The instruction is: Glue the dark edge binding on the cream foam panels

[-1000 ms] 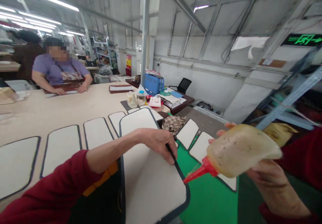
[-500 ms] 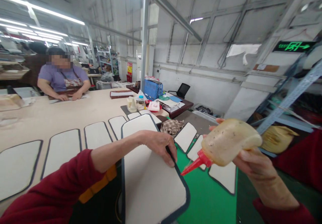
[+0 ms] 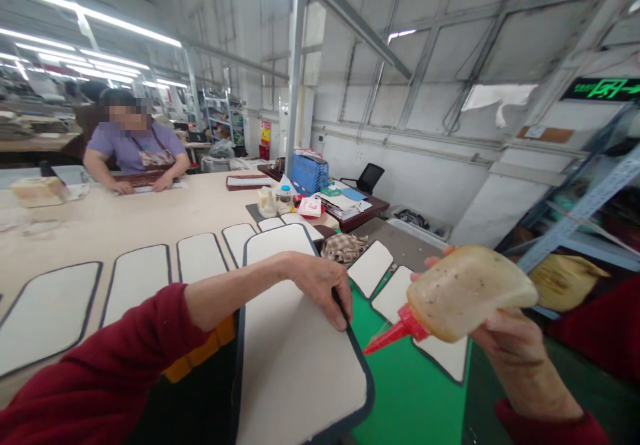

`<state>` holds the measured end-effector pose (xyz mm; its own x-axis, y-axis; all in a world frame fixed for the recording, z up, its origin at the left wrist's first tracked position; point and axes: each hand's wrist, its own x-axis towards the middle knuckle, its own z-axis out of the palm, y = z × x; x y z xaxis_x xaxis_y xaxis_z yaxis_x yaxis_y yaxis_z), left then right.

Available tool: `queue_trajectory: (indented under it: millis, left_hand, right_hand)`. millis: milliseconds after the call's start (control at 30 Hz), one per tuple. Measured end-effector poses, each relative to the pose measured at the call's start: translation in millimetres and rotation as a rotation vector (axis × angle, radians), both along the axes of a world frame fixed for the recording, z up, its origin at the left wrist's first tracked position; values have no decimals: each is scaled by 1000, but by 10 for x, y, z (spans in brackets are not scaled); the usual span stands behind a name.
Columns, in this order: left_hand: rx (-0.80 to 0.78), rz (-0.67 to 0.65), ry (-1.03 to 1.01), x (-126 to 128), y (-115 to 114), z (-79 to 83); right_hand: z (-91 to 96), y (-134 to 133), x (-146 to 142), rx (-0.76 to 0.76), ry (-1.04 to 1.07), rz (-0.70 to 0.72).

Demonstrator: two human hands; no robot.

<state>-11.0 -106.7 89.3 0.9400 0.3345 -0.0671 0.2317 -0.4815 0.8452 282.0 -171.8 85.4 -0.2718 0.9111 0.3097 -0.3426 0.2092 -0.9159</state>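
Note:
My left hand (image 3: 323,288) is closed on the right edge of a long white panel (image 3: 295,358) with a dark rim, thumb and fingers pinching the border. The panel is held tilted in front of me, its far end above the table. In my right hand (image 3: 505,331) is a cloudy yellowish squeeze bottle (image 3: 470,291), tipped nozzle-down. Its red nozzle (image 3: 395,335) points left and down, the tip close to the panel's right rim; whether it touches, I cannot tell. Part of my right hand is hidden behind the bottle.
Several similar white panels (image 3: 140,275) lie along the pale table (image 3: 200,198), others on the green surface (image 3: 400,391). A checked cloth (image 3: 345,248) lies beyond the held panel. Across the table a person (image 3: 135,151) works with both hands. Blue shelving (image 3: 580,211) stands at right.
The view has shifted slightly left, so the scene sits further right. The bottle stays nozzle-down near the rim, and my left hand keeps its grip on the panel.

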Motion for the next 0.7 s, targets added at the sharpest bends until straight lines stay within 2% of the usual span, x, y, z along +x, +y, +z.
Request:
queue_trajectory:
  millis: [133, 433, 700]
  left_hand:
    - [-21, 17, 22, -16, -12, 6]
    - [-40, 23, 35, -39, -45, 12]
    - [-65, 49, 14, -85, -85, -7]
  right_hand:
    - [-34, -30, -67, -15, 29, -33]
    - [-350, 115, 38, -90, 134, -141]
    - [-388, 117, 55, -88, 118, -207]
